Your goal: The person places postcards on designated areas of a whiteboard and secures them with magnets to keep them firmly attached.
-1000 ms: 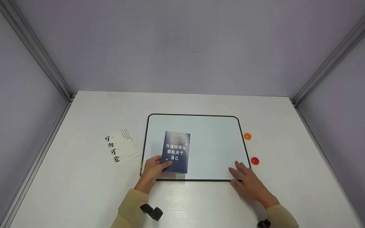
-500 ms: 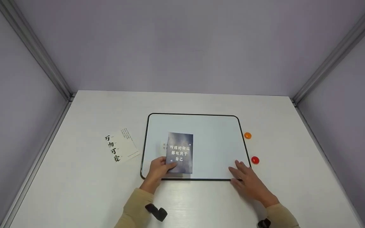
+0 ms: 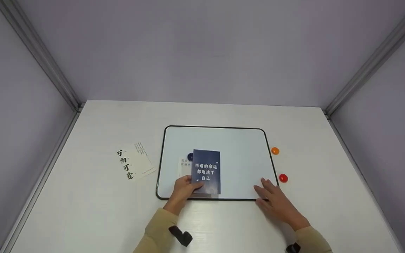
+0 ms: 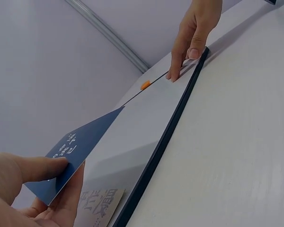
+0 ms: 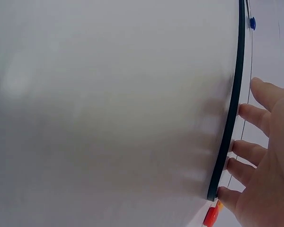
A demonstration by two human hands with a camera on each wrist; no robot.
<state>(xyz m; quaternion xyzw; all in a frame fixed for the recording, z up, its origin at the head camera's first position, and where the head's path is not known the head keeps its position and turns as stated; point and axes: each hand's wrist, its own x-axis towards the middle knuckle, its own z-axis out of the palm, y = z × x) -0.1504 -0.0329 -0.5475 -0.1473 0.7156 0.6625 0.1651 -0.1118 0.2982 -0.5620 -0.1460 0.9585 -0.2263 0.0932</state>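
My left hand [image 3: 183, 189] pinches a dark blue card [image 3: 207, 160] with white lettering by its lower left edge, thumb on the front. In the left wrist view the blue card [image 4: 92, 137] is tilted up over a black-rimmed whiteboard [image 3: 244, 158]. Partly hidden behind it, a pale printed card [image 3: 184, 168] lies on the board with a round dark blue magnet [image 3: 190, 156] at its top. My right hand [image 3: 276, 202] rests at the board's near right corner, fingers spread; the right wrist view has its fingertips [image 5: 246, 111] along the black rim.
To the left of the board a cream card [image 3: 137, 161] with black brush lettering lies on the white table [image 3: 83, 196]. An orange round magnet [image 3: 275, 150] and a red one [image 3: 283, 178] sit just past the board's right edge. Grey walls [image 3: 202, 52] enclose the table.
My left hand has slid the blue card to the right over the board, uncovering part of the pale card and the dark blue magnet. The right hand stays in place.
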